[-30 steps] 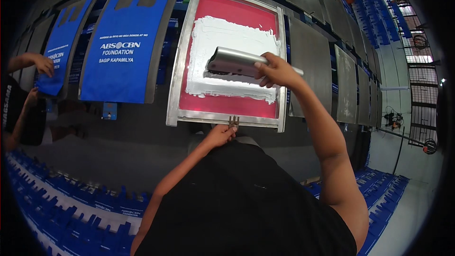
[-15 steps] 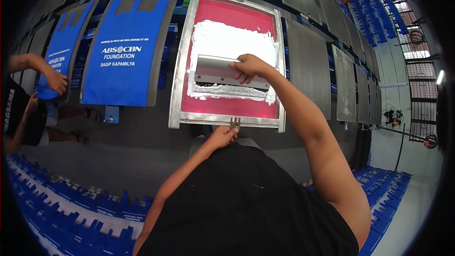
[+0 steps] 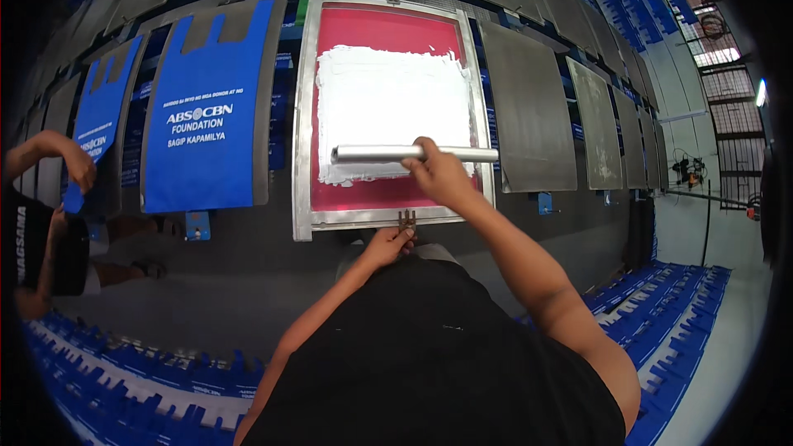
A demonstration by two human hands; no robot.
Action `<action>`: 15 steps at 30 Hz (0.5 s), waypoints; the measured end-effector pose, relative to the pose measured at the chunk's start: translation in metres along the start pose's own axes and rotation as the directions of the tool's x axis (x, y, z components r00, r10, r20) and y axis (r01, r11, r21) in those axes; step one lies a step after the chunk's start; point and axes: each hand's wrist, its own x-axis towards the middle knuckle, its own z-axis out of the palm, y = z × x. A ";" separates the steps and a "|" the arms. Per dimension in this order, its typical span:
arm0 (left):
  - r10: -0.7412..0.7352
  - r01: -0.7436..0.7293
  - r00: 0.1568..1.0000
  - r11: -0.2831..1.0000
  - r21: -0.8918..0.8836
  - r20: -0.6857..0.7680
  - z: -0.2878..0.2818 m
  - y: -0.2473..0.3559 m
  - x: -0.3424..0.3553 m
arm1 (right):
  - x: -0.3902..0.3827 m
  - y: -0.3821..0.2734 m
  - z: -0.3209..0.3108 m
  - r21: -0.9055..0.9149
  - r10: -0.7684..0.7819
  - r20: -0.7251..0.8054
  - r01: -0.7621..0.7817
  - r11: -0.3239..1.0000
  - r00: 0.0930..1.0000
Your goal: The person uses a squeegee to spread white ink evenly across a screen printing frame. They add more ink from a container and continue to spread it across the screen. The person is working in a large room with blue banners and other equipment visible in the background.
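A screen-printing frame (image 3: 304, 149) with silver metal edges and a red mesh lies in front of me. Thick white ink (image 3: 388, 99) covers the middle of the mesh. My right hand (image 3: 439, 173) grips a squeegee (image 3: 363, 153) by its long silver handle, which lies crosswise over the near part of the ink. The squeegee's blade is hidden from this angle. At the middle of the frame's near edge, my left hand (image 3: 391, 244) pinches a small pronged metal clip (image 3: 406, 220).
Left of the frame, a blue bag (image 3: 202, 107) with white print lies on a grey board. More grey boards (image 3: 527, 107) line the right. A co-worker's hand (image 3: 80, 169) holds another blue bag (image 3: 106, 107). Rows of blue bags (image 3: 652, 339) spread behind me.
My right hand has drawn the squeegee nearer and turned it, so its handle now shows edge-on. White ink covers the dark strip seen before. My left hand stays at the clip.
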 end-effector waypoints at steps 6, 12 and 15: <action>0.118 -0.097 0.993 0.897 0.430 -0.021 -0.014 -0.009 -0.003 | -0.055 0.010 0.071 0.003 0.039 -0.059 -0.038 0.999 0.998; -0.095 0.088 0.995 0.986 0.140 0.041 -0.032 -0.054 0.020 | -0.098 0.024 0.085 0.112 -0.009 -0.002 0.009 0.994 1.000; -0.074 0.067 0.996 0.988 0.141 0.049 -0.043 -0.057 0.026 | -0.101 0.025 0.085 0.131 -0.090 0.031 0.085 0.988 0.995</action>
